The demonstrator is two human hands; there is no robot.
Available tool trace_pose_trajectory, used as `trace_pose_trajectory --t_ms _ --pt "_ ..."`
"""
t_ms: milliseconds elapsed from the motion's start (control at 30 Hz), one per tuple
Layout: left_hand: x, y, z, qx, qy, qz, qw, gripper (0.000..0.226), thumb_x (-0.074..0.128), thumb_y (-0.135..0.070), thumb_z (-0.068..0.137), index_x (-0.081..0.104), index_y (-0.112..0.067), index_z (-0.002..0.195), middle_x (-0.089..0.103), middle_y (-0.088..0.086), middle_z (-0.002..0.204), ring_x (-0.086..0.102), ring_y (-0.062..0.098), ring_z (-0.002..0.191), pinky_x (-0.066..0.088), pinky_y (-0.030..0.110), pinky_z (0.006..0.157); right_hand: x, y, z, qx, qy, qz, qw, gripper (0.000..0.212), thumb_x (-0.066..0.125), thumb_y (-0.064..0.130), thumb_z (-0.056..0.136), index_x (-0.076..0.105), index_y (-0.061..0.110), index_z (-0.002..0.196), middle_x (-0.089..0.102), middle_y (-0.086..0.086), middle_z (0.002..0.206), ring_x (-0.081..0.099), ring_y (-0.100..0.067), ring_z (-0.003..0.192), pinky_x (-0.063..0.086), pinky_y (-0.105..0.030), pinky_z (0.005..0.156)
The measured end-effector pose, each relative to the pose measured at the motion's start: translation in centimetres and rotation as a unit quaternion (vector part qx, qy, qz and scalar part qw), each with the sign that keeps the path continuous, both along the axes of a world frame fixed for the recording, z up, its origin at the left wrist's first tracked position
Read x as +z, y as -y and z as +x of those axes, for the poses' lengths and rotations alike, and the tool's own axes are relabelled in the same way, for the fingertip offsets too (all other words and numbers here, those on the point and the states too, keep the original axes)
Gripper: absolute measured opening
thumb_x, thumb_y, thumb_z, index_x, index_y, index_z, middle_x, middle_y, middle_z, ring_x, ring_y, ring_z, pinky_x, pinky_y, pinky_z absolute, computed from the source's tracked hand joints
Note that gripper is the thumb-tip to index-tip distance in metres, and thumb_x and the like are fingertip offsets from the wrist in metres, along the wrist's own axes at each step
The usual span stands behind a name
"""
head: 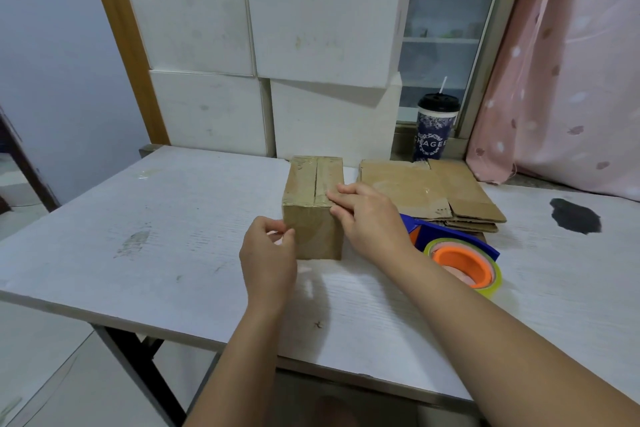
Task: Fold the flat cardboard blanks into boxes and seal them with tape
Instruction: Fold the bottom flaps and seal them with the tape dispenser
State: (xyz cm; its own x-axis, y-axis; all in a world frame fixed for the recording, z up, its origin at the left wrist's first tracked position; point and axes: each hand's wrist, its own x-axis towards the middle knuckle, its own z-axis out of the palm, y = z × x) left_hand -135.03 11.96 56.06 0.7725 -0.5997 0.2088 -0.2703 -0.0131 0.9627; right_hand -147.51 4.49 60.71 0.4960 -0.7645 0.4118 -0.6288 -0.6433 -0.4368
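Flanking the box (313, 204), right hand (367, 215) presses, left hand (268, 253) pinches.

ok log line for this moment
step: taping box | left hand: pinches tape at front corner | right hand: presses box top | tape dispenser: right of box | flat blanks: stacked behind dispenser

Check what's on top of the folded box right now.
Clear tape crosses the near end of the folded box top; the right hand presses it flat there. The left hand pinches what looks like the tape's end at the front left edge. Closed flaps hide the inside.
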Motion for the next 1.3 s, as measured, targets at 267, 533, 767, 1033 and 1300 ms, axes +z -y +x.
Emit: trace_pose_trajectory --t_ms 267,533,767,1033,1300 --pt "2.7 -1.1 2.6 -0.085 0.173 -0.067 0.979 0.031 0.039 -0.028 0.094 0.065 -0.021 0.110 0.056 -0.018 0.114 0.046 -0.006 0.105 0.030 0.001 0.086 0.8 0.1 0.0 0.076 0.083 0.123 0.986 0.043 0.044 0.001 0.096 0.063 0.027 0.126 0.038 0.004 0.151 0.033 -0.013 0.139 0.027 -0.032 0.115" --pt "1.7 -2.8 1.2 -0.066 0.046 -0.075 0.994 0.014 0.057 -0.024 0.092 0.058 -0.036 0.100 0.042 -0.007 0.136 0.051 0.009 0.120 0.045 0.042 0.099 -0.8 -2.8 3.0 0.002 0.298 0.398 0.867 0.059 0.055 0.057 0.088 0.040 0.031 0.139 0.049 0.006 0.140 0.050 -0.016 0.125 0.041 -0.041 0.106" --pt "3.2 -3.9 0.4 -0.129 -0.234 -0.117 0.957 0.072 0.051 -0.010 0.090 0.015 -0.040 0.145 0.050 -0.004 0.135 0.061 0.013 0.106 0.052 0.046 0.090 -1.5 -5.4 4.5 0.024 0.403 0.358 0.842 0.047 0.073 0.058 0.058 0.046 0.050 0.095 0.053 -0.004 0.122 0.059 -0.015 0.104 0.052 -0.035 0.089" --pt "5.1 -5.3 1.2 -0.202 -0.285 -0.165 0.922 0.085 0.063 -0.073 0.057 0.044 -0.038 0.132 0.060 -0.008 0.126 0.059 0.015 0.115 0.047 0.049 0.095 -1.4 -6.2 2.9 0.079 0.256 -0.075 0.960 0.057 0.077 0.026 0.071 0.041 0.039 0.113 0.019 0.009 0.141 0.017 -0.028 0.142 0.025 -0.039 0.115" --pt "2.6 -4.2 1.0 -0.263 -0.436 -0.260 0.820 0.058 0.058 -0.043 0.084 0.048 -0.017 0.135 0.059 0.009 0.130 0.058 0.028 0.116 0.050 0.046 0.092 -0.2 -7.0 1.4 0.118 0.319 0.006 0.940 0.084 0.069 0.059 0.067 0.019 0.056 0.135 0.006 0.009 0.155 0.007 0.002 0.143 0.019 -0.014 0.113"
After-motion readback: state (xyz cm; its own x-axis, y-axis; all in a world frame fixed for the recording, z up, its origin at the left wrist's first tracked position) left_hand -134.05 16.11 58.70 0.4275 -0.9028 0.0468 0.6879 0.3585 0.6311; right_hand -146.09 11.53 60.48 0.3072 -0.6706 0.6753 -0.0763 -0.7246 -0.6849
